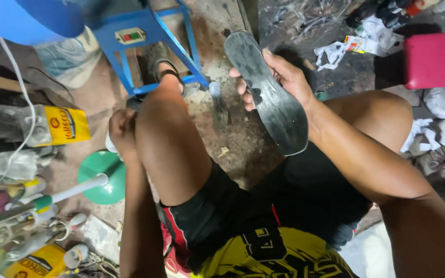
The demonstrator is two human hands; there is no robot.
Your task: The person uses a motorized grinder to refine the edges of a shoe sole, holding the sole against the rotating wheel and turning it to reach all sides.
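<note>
On the floor: a person sits low, knees up, among loose clutter on a dirty concrete floor [233,139].
Right hand: the right hand [279,77] is closed around a dark shoe sole [271,98], fingers wrapped over the left edge, thumb behind, gripping near the upper half.
Sole: it is held up in the air between the knees, flat face toward the camera, long axis tilted, its wide lower end near the right thigh, clear of the floor.
Left hand: the left hand [121,131] reaches down past the left knee toward a green round lid [101,177] and something white at its fingers; the knee hides most of it, so I cannot tell if it is closed or loose.
Doing it well: judging from this, the sole should stay gripped by its edges only, face kept clean and steady, while the other hand fetches what it needs without knocking the things below.
Around: a blue metal frame [150,41] stands ahead by the sandalled foot [168,72]; a yellow packet [68,125] and a white-handled tool [73,191] lie left; a pink stool [436,59] sits right.
</note>
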